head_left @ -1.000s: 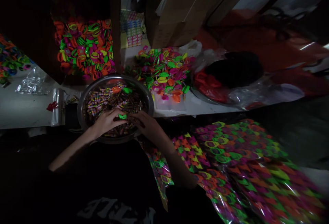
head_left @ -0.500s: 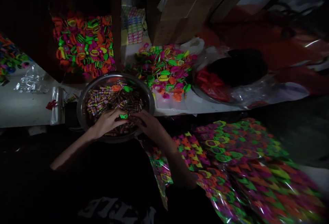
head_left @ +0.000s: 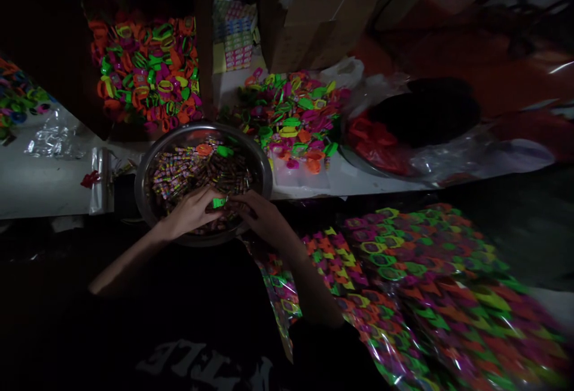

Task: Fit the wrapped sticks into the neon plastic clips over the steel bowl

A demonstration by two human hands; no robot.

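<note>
Over a round metal bowl, my left hand is closed around a small bright green plastic piece, seemingly a toy watch. My right hand meets it from the other side, its fingers pinched together at the green piece's right end. Something small and shiny shows by those fingertips, too dim to name. Many thin wrapped candies fill the bowl beneath both hands. An orange plastic piece and another green plastic piece lie on top of the candies.
A dark box of colourful plastic toy watches stands behind the bowl. Right of it lies a loose pile of plastic pieces, with a cardboard box behind. Bagged toy watches spread at lower right. A clear plastic roll lies left.
The view has shifted slightly, so the table things sit a little higher. Both hands stay over the bowl at the green piece, with only small finger movement.
</note>
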